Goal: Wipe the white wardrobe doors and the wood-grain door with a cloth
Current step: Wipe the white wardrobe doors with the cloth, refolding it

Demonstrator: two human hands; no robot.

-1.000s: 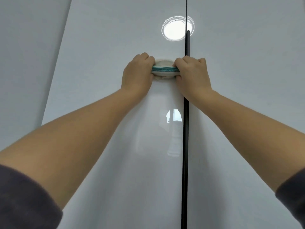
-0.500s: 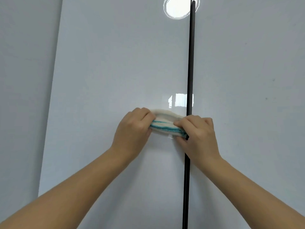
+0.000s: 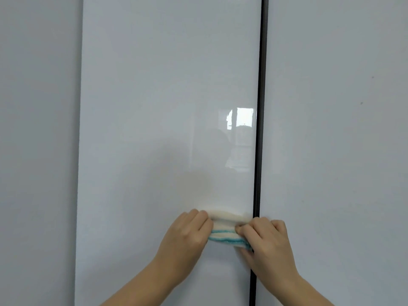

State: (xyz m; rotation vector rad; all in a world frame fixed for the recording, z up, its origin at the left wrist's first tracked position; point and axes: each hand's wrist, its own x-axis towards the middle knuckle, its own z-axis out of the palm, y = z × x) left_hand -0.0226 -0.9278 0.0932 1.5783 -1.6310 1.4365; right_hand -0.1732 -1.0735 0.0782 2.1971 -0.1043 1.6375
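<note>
No text, label, brand, number or sign can be read anywhere in view

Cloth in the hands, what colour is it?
The cloth is cream with teal stripes, clearest in the head view.

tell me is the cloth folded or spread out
Folded: the cloth shows stacked layers with teal edges, held between the left hand and right hand on the white door.

Bright, even light; a window glare point(image 3: 241, 121) reflects off the glossy door point(image 3: 154, 107), focus sharp.
</note>
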